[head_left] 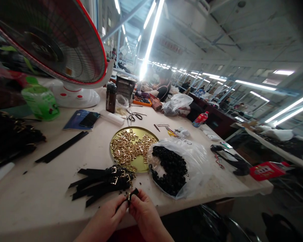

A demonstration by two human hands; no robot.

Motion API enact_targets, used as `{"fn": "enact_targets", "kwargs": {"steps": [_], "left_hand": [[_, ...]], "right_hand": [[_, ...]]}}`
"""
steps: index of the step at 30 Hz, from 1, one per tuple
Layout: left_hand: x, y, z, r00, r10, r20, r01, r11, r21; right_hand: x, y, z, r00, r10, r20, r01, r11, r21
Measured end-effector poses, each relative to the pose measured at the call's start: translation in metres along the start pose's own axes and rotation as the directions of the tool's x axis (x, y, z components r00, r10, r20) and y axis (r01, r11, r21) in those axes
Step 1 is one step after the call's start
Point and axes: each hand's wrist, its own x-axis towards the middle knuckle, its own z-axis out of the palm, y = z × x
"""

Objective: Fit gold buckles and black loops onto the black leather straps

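Close together at the table's front edge, my left hand (115,212) and my right hand (142,205) are both closed on one short black strap (134,193) with a small gold buckle (129,196). The rest of that strap is hidden by my fingers. Just beyond my left hand lies a pile of black straps with gold buckles (98,185). Behind it, a round gold tray (138,167) holds many loose gold buckles (125,148). To the right, an open clear plastic bag (195,161) contains small black loops (175,164).
A red-rimmed fan (75,47) stands at the back left, near a green bottle (40,99). A phone (90,119) rests on a blue booklet (75,121). Scissors (135,116) lie behind the tray. At right are a black tape dispenser (231,159) and a red bottle (269,170).
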Motion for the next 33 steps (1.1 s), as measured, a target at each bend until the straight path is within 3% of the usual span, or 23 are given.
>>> {"fn": "enact_targets", "kwargs": {"steps": [4,7,11,13,16,18,21,23,26,28,30,33], "left_hand": [[0.0,0.004,0.005,0.992,-0.103,-0.073,0.101,0.994,-0.04],[-0.001,-0.001,0.008,0.979,-0.203,0.028,0.205,0.962,-0.179],[-0.002,-0.009,0.006,0.976,-0.183,0.114,0.208,0.937,-0.279],[-0.002,-0.011,0.006,0.981,-0.161,0.11,0.186,0.939,-0.29],[-0.004,-0.011,0.009,0.986,-0.143,0.081,0.161,0.941,-0.299],[-0.006,-0.01,0.012,0.987,-0.148,0.064,0.161,0.935,-0.315],[-0.007,-0.01,0.017,0.978,-0.201,0.059,0.209,0.921,-0.329],[-0.008,-0.011,0.019,0.971,-0.234,0.057,0.24,0.922,-0.304],[-0.009,-0.013,0.02,0.98,-0.199,-0.017,0.193,0.964,-0.181],[-0.011,-0.012,0.02,0.987,-0.142,-0.081,0.137,0.988,-0.066],[-0.013,-0.011,0.019,0.991,-0.101,-0.082,0.101,0.995,-0.009],[-0.013,-0.009,0.015,0.995,-0.103,-0.015,0.103,0.995,0.001]], "right_hand": [[-0.004,0.016,0.001,0.99,-0.138,-0.013,0.133,0.972,-0.194],[-0.004,0.021,-0.002,0.979,-0.206,-0.003,0.197,0.937,-0.289],[-0.005,0.016,-0.006,0.928,-0.373,-0.011,0.316,0.8,-0.51],[-0.005,0.012,-0.004,0.942,-0.333,-0.039,0.276,0.837,-0.473],[-0.005,0.009,-0.001,0.996,-0.056,-0.071,0.041,0.98,-0.194],[-0.006,0.009,0.0,0.995,0.075,-0.066,-0.078,0.996,-0.053],[-0.009,0.009,-0.002,0.997,0.002,-0.072,-0.014,0.986,-0.164],[-0.013,0.01,-0.006,0.981,-0.186,-0.052,0.149,0.898,-0.414],[-0.019,0.01,-0.013,0.9,-0.425,0.101,0.347,0.555,-0.756],[-0.021,0.011,-0.017,0.867,-0.467,0.172,0.373,0.382,-0.846],[-0.021,0.012,-0.018,0.879,-0.457,0.136,0.328,0.371,-0.869],[-0.017,0.011,-0.016,0.934,-0.357,0.031,0.238,0.555,-0.797]]}}
